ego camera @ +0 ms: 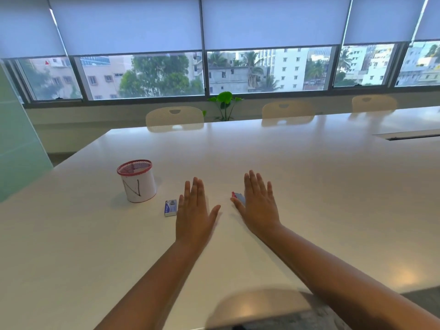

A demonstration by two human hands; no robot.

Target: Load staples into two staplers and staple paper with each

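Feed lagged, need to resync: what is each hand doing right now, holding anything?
Left hand: open, flat, palm down, holding nothing, beside the blue staple box.
Right hand: open, flat, holding nothing; a small red and blue item shows at its edge.

Both bare forearms reach forward from the near edge of the surface (pixel 309 177), converging toward its middle. The left hand (pixel 194 214) is spread flat, palm down, fingers straight and close together, thumb splayed out to the right — nothing lies in its grip. The right hand (pixel 259 206) mirrors it — palm down, fingers extended and slightly fanned, thumb angled left toward the other hand. The two hands sit side by side, near each other but apart, both empty and unclenched.
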